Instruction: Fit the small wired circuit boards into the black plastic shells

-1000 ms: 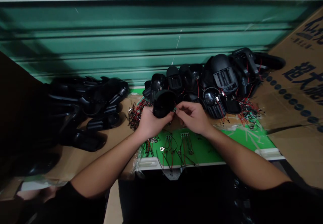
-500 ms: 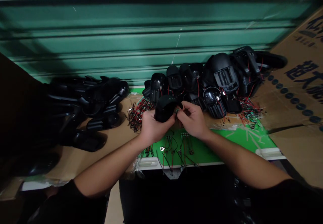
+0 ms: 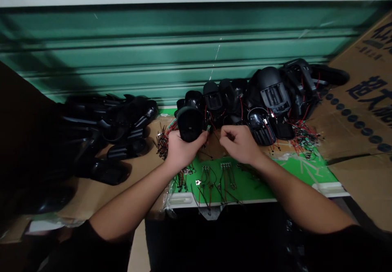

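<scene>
My left hand [image 3: 183,151] is wrapped round a black plastic housing [image 3: 190,125], its dark rounded opening facing me. By the left thumb tip a small green circuit board [image 3: 208,128] shows at the housing's right side. My right hand [image 3: 240,144] is a little to the right, apart from the housing, with its fingers curled into a pinch; what they hold, if anything, is too small to make out. Below the hands, small boards with red and black wires [image 3: 226,166] lie in rows on the green board [image 3: 260,190].
Black housings with battery slots [image 3: 275,89] are lined up at the back right. More black shells [image 3: 118,127] are heaped at the left. A wire bundle [image 3: 161,143] lies beside my left hand, another wire pile [image 3: 306,135] at the right. A cardboard box [image 3: 364,112] borders the right side.
My hands have come apart: the left, with the housing, moved slightly left and tipped its opening towards me, while the right drew away to the right. The camera view shifted slightly.
</scene>
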The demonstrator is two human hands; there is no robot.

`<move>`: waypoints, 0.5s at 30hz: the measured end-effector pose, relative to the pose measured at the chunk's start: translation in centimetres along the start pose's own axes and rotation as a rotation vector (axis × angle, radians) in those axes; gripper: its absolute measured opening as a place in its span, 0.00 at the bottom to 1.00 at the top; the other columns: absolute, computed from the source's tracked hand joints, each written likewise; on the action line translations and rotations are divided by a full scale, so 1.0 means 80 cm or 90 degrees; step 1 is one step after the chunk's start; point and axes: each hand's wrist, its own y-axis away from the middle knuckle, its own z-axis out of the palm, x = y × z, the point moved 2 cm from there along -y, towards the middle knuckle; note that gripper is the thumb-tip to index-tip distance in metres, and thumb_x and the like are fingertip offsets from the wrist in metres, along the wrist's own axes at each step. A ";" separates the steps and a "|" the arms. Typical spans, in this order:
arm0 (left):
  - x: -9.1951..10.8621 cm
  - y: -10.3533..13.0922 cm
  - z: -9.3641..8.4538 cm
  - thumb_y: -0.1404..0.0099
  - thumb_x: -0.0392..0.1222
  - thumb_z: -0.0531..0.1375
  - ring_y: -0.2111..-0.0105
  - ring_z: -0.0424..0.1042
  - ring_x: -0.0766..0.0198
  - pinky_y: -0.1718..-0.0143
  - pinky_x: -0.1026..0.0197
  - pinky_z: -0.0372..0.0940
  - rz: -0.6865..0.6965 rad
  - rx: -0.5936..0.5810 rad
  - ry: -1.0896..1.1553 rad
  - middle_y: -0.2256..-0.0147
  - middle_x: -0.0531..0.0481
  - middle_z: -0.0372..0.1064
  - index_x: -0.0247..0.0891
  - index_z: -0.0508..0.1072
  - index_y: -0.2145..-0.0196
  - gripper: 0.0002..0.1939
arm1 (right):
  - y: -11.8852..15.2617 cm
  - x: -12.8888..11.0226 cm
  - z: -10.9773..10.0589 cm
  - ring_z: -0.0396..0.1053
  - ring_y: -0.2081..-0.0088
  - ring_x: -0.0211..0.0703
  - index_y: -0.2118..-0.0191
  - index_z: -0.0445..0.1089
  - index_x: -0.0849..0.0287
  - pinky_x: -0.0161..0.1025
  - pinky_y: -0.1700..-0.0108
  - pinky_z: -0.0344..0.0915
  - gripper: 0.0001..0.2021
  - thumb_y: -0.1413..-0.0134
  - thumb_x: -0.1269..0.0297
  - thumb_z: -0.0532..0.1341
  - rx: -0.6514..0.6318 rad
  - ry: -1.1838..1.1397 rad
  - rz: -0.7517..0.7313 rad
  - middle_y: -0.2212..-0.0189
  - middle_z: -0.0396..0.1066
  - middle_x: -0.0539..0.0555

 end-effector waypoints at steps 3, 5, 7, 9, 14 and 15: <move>-0.003 -0.007 -0.002 0.40 0.47 0.72 0.72 0.77 0.61 0.65 0.59 0.73 -0.068 -0.063 0.123 0.71 0.45 0.79 0.33 0.80 0.70 0.13 | -0.005 0.006 -0.015 0.56 0.79 0.34 0.79 0.66 0.57 0.38 0.74 0.52 0.13 0.46 0.68 0.66 -0.030 0.100 0.006 0.84 0.61 0.44; -0.006 -0.006 0.001 0.41 0.46 0.73 0.73 0.77 0.63 0.67 0.59 0.73 -0.100 -0.092 0.194 0.71 0.46 0.78 0.33 0.80 0.69 0.13 | -0.005 0.007 -0.018 0.62 0.78 0.34 0.71 0.74 0.57 0.37 0.74 0.56 0.07 0.41 0.64 0.66 0.005 0.012 0.006 0.78 0.70 0.47; -0.009 -0.003 0.006 0.41 0.46 0.74 0.75 0.75 0.64 0.68 0.59 0.72 -0.113 -0.127 0.226 0.72 0.48 0.77 0.33 0.79 0.69 0.13 | -0.003 0.006 -0.014 0.69 0.76 0.35 0.57 0.78 0.57 0.36 0.76 0.62 0.08 0.36 0.59 0.66 0.010 -0.164 0.012 0.67 0.77 0.51; -0.011 0.001 0.010 0.41 0.47 0.74 0.75 0.75 0.65 0.68 0.60 0.71 -0.121 -0.162 0.235 0.72 0.48 0.77 0.32 0.79 0.69 0.14 | 0.000 0.003 -0.007 0.71 0.75 0.36 0.48 0.78 0.55 0.35 0.77 0.66 0.15 0.36 0.55 0.68 -0.033 -0.306 0.030 0.63 0.79 0.53; -0.012 0.002 0.011 0.38 0.48 0.73 0.73 0.74 0.65 0.66 0.60 0.68 -0.133 -0.200 0.245 0.72 0.49 0.76 0.32 0.81 0.66 0.14 | 0.003 -0.003 -0.003 0.70 0.79 0.36 0.54 0.80 0.57 0.34 0.79 0.68 0.13 0.41 0.57 0.73 -0.059 -0.410 0.048 0.78 0.74 0.48; -0.012 0.000 0.010 0.38 0.48 0.73 0.73 0.73 0.65 0.66 0.60 0.68 -0.133 -0.196 0.250 0.71 0.49 0.77 0.33 0.82 0.63 0.14 | 0.002 -0.004 -0.004 0.71 0.79 0.36 0.55 0.81 0.57 0.34 0.79 0.68 0.13 0.42 0.58 0.74 -0.055 -0.422 0.048 0.77 0.75 0.48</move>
